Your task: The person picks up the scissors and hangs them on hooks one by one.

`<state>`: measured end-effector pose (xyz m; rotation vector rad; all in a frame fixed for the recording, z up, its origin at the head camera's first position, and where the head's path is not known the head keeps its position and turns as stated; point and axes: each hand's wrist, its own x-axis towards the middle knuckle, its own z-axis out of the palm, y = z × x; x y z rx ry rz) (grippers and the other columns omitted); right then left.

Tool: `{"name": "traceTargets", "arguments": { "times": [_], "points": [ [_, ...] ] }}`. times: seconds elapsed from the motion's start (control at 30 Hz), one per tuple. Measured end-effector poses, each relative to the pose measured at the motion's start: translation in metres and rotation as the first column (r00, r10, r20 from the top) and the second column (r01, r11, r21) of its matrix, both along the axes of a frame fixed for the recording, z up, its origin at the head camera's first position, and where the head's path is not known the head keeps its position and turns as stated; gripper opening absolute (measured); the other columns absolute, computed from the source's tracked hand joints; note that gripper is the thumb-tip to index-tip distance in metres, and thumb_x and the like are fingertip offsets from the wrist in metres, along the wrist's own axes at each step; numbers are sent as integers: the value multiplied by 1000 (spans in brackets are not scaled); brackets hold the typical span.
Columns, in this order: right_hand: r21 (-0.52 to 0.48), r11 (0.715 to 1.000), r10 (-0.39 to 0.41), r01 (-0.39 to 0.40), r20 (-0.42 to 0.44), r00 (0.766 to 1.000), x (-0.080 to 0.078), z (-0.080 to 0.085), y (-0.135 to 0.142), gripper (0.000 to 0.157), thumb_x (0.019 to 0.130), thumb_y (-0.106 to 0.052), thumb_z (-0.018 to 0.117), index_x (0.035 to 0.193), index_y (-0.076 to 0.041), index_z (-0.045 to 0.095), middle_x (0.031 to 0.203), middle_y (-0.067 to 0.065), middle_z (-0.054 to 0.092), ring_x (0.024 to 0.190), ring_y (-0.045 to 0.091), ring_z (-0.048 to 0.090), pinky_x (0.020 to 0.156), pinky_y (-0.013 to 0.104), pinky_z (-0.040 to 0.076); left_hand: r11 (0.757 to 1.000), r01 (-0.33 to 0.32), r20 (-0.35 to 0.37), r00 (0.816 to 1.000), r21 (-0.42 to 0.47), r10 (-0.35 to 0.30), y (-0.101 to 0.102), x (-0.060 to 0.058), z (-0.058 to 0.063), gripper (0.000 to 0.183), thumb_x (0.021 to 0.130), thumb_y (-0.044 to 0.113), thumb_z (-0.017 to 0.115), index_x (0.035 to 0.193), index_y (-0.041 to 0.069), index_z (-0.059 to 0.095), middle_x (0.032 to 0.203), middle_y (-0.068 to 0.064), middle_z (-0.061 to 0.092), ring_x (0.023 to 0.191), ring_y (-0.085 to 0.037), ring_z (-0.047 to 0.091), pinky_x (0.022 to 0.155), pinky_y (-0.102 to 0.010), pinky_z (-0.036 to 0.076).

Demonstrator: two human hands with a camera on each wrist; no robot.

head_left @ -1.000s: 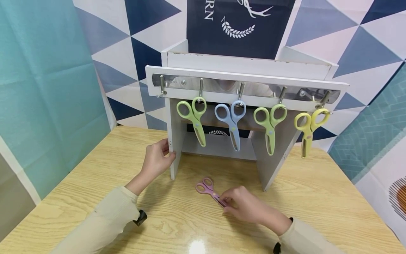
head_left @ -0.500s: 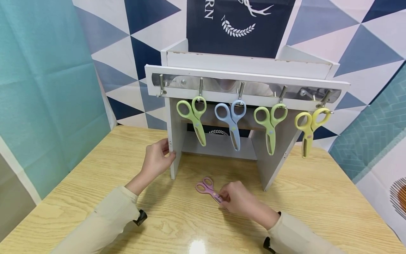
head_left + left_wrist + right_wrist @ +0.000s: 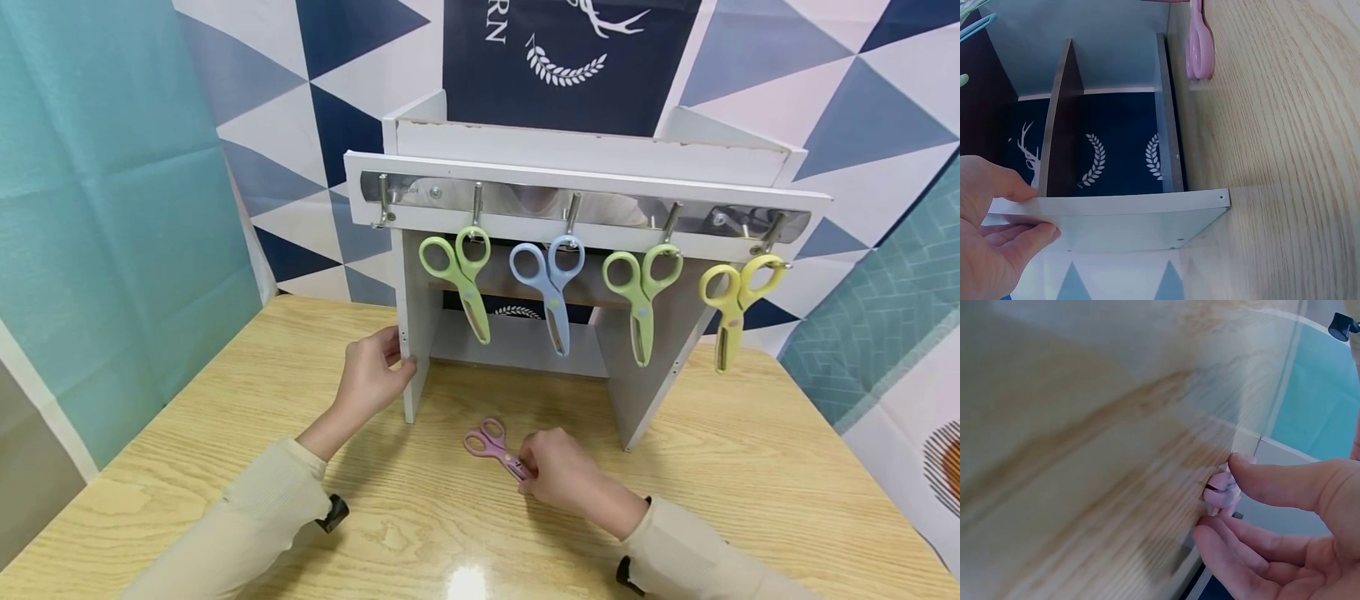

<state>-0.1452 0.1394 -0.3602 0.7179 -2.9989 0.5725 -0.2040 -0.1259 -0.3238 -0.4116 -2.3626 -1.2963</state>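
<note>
Pink scissors [image 3: 495, 447] lie on the wooden table with their handle loops pointing back left. My right hand [image 3: 566, 475] pinches the blade end; in the right wrist view, the thumb and fingers [image 3: 1229, 550] are on either side of the pink tip [image 3: 1221, 492]. My left hand [image 3: 369, 379] grips the front edge of the white rack's left side panel [image 3: 416, 333], thumb inside and fingers outside, as the left wrist view confirms. Green scissors [image 3: 461, 279], blue scissors [image 3: 551, 292], another green pair [image 3: 641, 300] and yellow scissors [image 3: 731, 308] hang from the rack's hooks.
The white rack [image 3: 592, 146] stands at the back of the table [image 3: 300, 517], its hook rail [image 3: 525, 200] across the front. The leftmost hook [image 3: 383, 200] carries no scissors. A patterned cloth [image 3: 375, 50] hangs behind, and a teal curtain [image 3: 112, 208] at the left.
My right hand has moved slightly left and back along the pink scissors' blades, closing on their end. The scissors and my left hand have stayed in place.
</note>
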Motion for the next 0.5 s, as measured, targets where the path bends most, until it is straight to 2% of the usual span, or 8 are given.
{"name": "traceTargets", "arguments": {
  "times": [0.23,0.5],
  "points": [
    [-17,1000,-11,11,5,1000,0,1,0,18,66,2,82,65,-6,66,58,-3,57,54,7,44,45,15,33,1000,-4,21,1000,13,4,1,1,1,39,85,-2,63,122,-13,61,114,-30,69,108,-38,69,92,-42,60],
    [-24,997,69,-70,-17,997,-9,2,8,15,64,5,76,65,-7,67,57,-3,61,54,1,44,45,12,37,1000,15,1,1000,17,-15,0,1,1,40,84,-4,62,123,-15,59,115,-32,68,109,-39,68,92,-42,59]
  ]
}}
